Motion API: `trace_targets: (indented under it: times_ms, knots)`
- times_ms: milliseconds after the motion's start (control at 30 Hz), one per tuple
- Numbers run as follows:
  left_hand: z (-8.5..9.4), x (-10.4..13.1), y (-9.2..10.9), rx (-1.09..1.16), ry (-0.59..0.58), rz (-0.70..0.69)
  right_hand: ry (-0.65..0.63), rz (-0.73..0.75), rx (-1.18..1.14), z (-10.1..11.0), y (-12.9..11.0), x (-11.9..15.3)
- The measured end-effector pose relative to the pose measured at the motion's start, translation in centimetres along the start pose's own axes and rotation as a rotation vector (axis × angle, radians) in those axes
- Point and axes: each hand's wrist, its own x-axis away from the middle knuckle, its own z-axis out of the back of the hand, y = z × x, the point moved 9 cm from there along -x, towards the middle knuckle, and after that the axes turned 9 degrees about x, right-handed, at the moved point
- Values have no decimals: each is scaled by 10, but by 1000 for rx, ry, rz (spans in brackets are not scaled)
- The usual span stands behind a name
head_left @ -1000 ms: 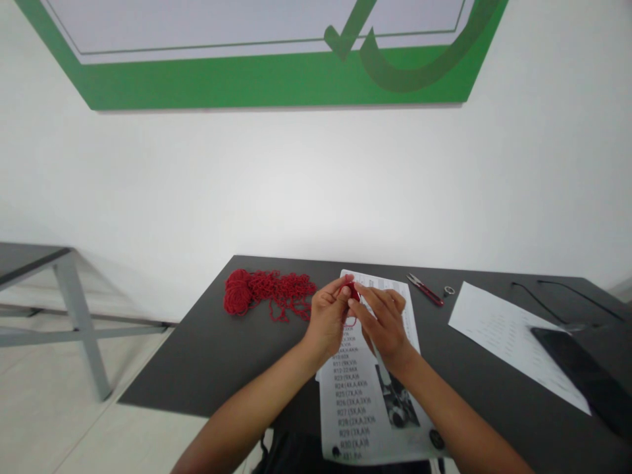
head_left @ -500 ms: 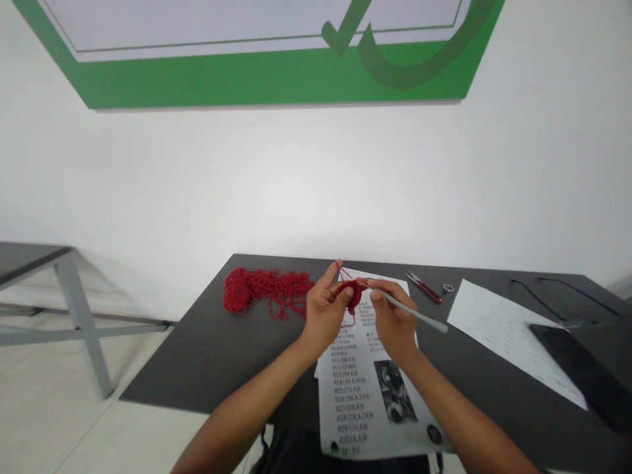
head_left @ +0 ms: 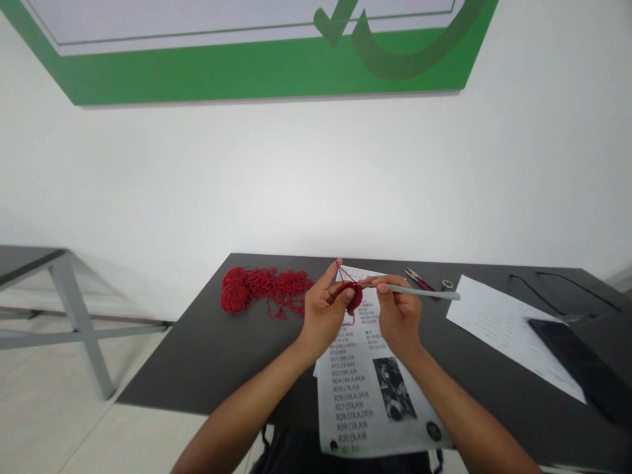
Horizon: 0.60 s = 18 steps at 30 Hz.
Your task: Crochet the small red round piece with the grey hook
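My left hand (head_left: 323,308) pinches a small round piece of red crochet (head_left: 353,299) between thumb and fingers. Its index finger is raised, with a strand of red yarn running over the tip. In my right hand (head_left: 399,309) is a crochet hook (head_left: 429,292) with a grey handle, its thin metal end at the top edge of the crochet piece. Whether the tip sits inside a stitch is too small to tell. A ball of red yarn (head_left: 234,289) with a loose tangled heap (head_left: 279,283) lies left of my hands.
Under my hands lies a printed pattern sheet (head_left: 353,395) on the dark table (head_left: 197,368). To the right are scissors (head_left: 419,279), a small ring (head_left: 447,284), another paper (head_left: 494,322), a black phone (head_left: 573,362) and glasses (head_left: 538,296). A second table (head_left: 34,257) stands at left.
My right hand has shifted slightly right and turned the crochet hook from a downward slant to nearly level. The left hand keeps its pinch on the crochet piece. The view has shifted slightly.
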Motion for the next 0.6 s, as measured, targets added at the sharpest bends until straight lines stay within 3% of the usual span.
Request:
trace_targets:
  times_ms: [600]
  knots:
    - [1, 5, 5, -199, -25, -134, 72, 182, 162, 4, -21, 7]
